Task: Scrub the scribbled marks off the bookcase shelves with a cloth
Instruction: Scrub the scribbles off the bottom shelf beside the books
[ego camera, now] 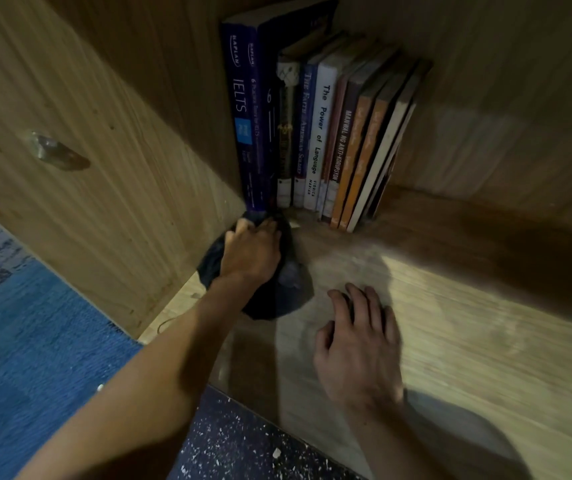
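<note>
Scrubbing step: left hand (251, 252) grips cloth (288, 289) on shelf (468, 306) beside books (312, 133); right hand (359, 341) spread flat, bracing; next, likely wiping outward.

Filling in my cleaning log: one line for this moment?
left hand presses dark cloth on shelf | by IELTS book | right hand flat on shelf

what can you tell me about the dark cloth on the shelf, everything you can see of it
The cloth is dark, navy to black, soft fabric bunched into a crumpled wad, not folded. It lies on the wooden shelf in the left corner, by the side panel and just in front of the blue IELTS book. The left hand presses down on top of it, fingers curled over its far edge. The right hand rests flat beside it, apart. No marks on it are discernible.
</note>
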